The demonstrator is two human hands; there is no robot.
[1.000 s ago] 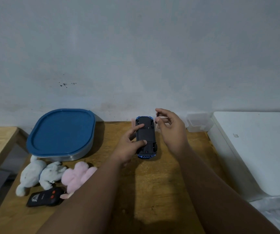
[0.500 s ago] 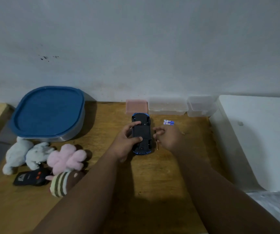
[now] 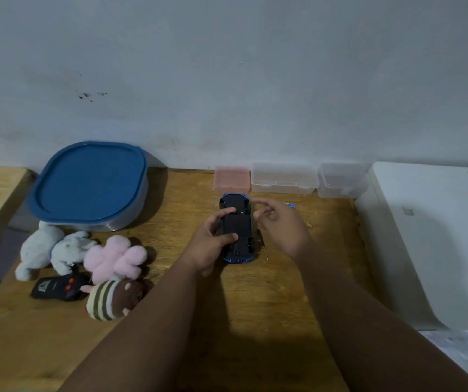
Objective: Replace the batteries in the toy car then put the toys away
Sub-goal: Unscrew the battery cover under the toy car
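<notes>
The blue toy car [image 3: 237,226] lies upside down on the wooden table [image 3: 255,306], its black underside facing up. My left hand [image 3: 213,244] grips it from the left, with the thumb across the underside and a finger on top near the front. My right hand [image 3: 282,224] hovers just right of the car's front, its fingers loosely bent, and I see nothing between them. A thin screwdriver [image 3: 263,246] lies on the table beside the car. Small blue batteries [image 3: 290,205] peek out behind my right hand.
A blue-lidded container [image 3: 88,182] stands at the back left. Grey [image 3: 52,250], pink [image 3: 114,257] and striped brown [image 3: 111,299] plush toys and a black remote [image 3: 57,287] lie at the left. Pink [image 3: 232,179] and clear [image 3: 283,178] small boxes line the wall. A white appliance [image 3: 439,236] stands at the right.
My right hand has lifted from the table beside the car to the car's front right corner. The screwdriver now lies alone on the table. My left hand still holds the car.
</notes>
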